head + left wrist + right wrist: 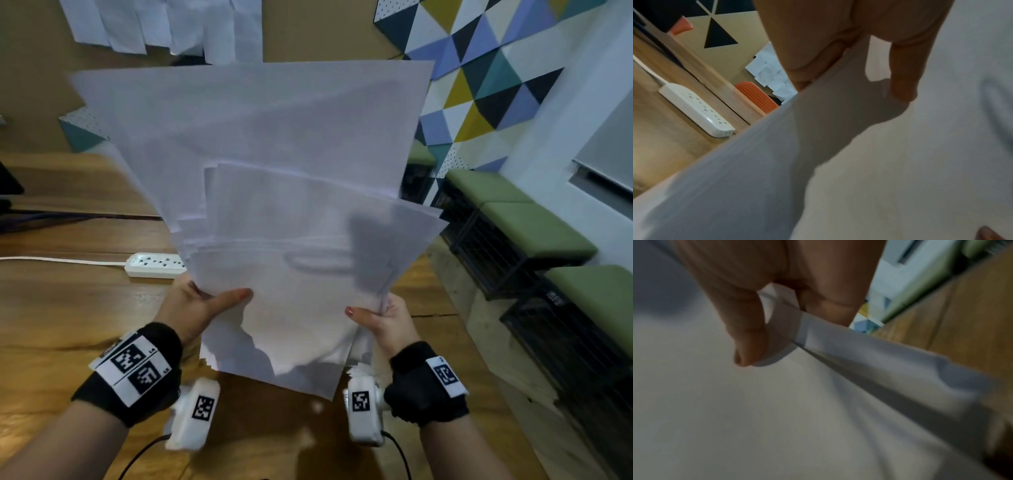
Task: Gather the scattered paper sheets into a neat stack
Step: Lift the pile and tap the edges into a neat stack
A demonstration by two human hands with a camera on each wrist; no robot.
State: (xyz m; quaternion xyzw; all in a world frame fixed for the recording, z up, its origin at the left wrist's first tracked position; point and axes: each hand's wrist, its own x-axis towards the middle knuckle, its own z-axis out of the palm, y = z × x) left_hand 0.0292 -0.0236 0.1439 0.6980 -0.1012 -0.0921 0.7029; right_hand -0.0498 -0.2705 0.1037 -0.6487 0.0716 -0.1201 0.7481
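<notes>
Above the wooden worktop (68, 308), the gathered paper sheets (274, 212) are held raised and tilted away from the viewer, fanned out of register: upper edges sit at several heights and one large sheet leans left of the rest. The left hand (195, 308) grasps the bundle's lower left edge, thumb lying across the front face and the other fingers hidden behind. The right hand (387, 322) pinches the lower right edge in the same manner; the right wrist view shows a corner of one sheet curled over beside the thumb (744, 340). A white power strip (154, 264) lies on the worktop just behind the bundle.

Risk, as judged from this arrangement: both grasps are confined to the bottom edge, so the unaligned upper sheets may slide sideways and drop out if the bundle is tilted further. Tapping the edges square while the curled corner remains trapped would likely crease it. Lowering the bundle could also snag the power strip.
</notes>
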